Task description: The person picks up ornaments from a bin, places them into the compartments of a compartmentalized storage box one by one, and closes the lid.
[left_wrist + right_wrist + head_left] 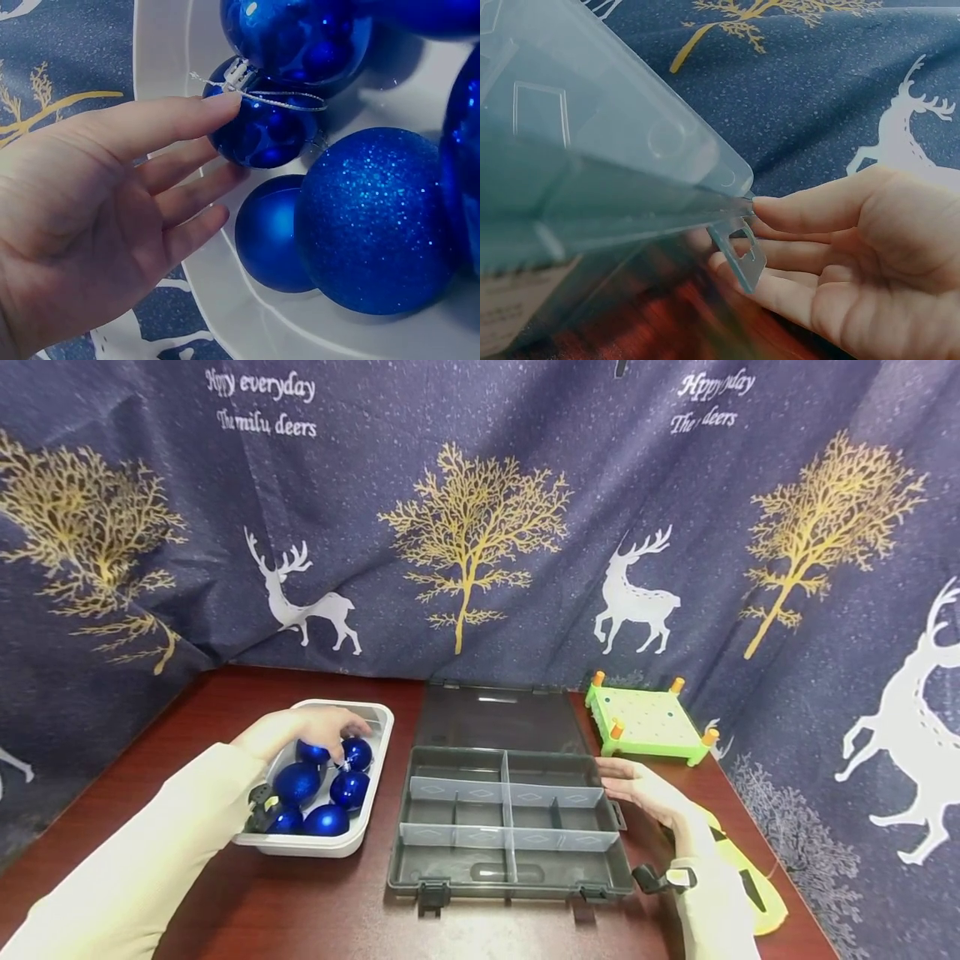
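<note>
In the head view a white tray (378, 777) at left holds several blue Christmas baubles (326, 820). My left hand (318, 727) reaches over its far end. In the left wrist view, its thumb touches the silver cap of a small shiny bauble (262, 131), and the fingers reach round its far side. A grey see-through compartment box (480, 885) lies in the middle, its lid (502, 718) folded back. With thumb and fingers my right hand (645, 789) grips the box's right edge, beside a clear plastic tab (742, 259) in the right wrist view.
A light green rack with orange feet (648, 718) stands at the back right. A yellow item with black patches (757, 885) lies beside my right forearm. A dark blue curtain (495, 410) with trees and deer hangs behind the reddish-brown table (300, 910).
</note>
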Motion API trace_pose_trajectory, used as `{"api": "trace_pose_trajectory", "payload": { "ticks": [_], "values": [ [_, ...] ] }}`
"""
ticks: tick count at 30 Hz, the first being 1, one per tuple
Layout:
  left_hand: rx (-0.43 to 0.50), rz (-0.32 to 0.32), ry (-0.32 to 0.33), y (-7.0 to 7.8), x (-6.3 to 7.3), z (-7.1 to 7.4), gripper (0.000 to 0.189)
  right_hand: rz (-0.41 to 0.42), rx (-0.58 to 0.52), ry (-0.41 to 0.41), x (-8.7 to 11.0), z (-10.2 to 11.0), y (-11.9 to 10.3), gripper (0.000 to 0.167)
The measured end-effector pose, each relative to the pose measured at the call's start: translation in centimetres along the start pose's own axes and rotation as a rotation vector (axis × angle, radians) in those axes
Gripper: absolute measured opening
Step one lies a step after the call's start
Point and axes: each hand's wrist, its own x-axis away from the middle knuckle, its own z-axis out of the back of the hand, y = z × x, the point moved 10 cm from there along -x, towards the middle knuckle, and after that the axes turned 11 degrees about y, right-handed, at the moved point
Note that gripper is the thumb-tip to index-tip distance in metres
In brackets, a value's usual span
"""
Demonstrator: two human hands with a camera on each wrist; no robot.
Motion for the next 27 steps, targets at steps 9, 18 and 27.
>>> {"api": "trace_pose_trajectory", "payload": {
  "ticks": [9,18,27],
  "values": [
    [-0.051,-0.054,-0.041,0.9,-0.7,-0.2,0.060,0.022,-0.019,-0.010,0.2,-0.1,-0.4,0.057],
    [-0.159,-0.068,-0.045,1.0,-1.3,-0.7,0.060,0.028,-0.051,-0.049,0.3,-0.5,-0.2,0.056],
    [-0.205,-0.051,-0.045,1.0,-1.1,-0.7,0.061,0.049,-0.037,-0.066,-0.2,-0.7,-0.5,0.054]
  ]
}}
